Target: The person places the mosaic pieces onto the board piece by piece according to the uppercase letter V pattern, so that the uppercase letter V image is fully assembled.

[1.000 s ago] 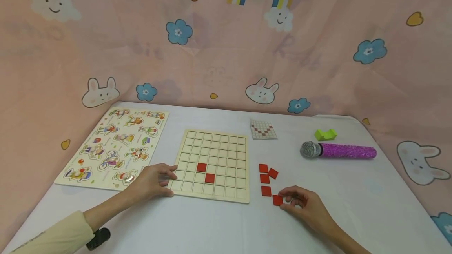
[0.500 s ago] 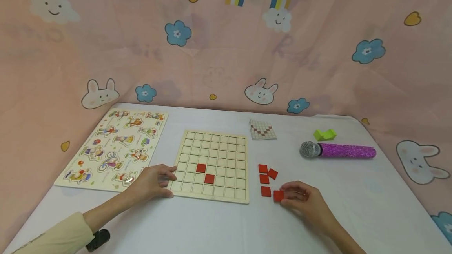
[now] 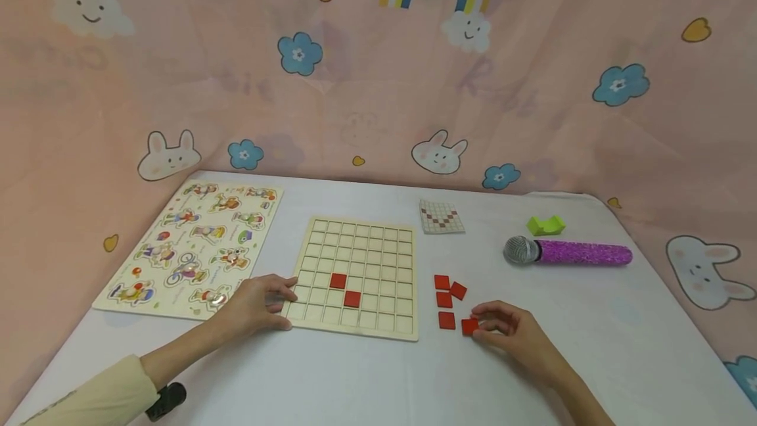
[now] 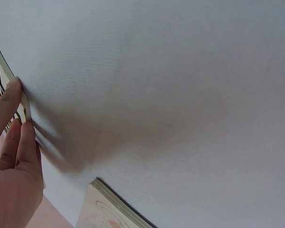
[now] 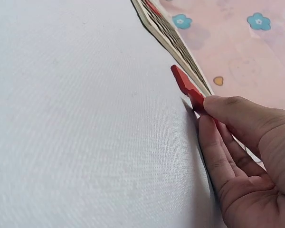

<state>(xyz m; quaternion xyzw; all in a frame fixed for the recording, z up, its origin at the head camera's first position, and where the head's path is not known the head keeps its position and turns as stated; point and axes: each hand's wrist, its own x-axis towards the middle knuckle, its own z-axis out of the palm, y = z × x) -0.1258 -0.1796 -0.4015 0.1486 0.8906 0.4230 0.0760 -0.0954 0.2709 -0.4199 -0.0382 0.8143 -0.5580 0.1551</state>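
Note:
A pale wooden grid board (image 3: 387, 281) lies near the middle of the white table. Two red square tiles sit in its cells, diagonal to each other. My left hand (image 3: 257, 304) grips the board at its lower left edge, with thumb and fingers about the corner in the left wrist view. To the right of the board, my right hand (image 3: 511, 334) pinches a red tile (image 3: 469, 327) between thumb and fingertips. In the right wrist view the held tile (image 5: 197, 102) is seen almost edge-on, close to the tabletop. Several loose red tiles (image 3: 444, 299) lie just left of that hand.
A pattern card (image 3: 440, 223) with red squares lies behind the tiles. At the right are a purple microphone (image 3: 582, 253) and a green block (image 3: 545, 225). A puzzle board (image 3: 236, 238) with cartoon figures lies at the left. A pink patterned cloth (image 3: 367, 84) hangs behind.
My right hand has drawn the tile it holds slightly up and away from the other loose tiles. My left hand and the grid board stay in place.

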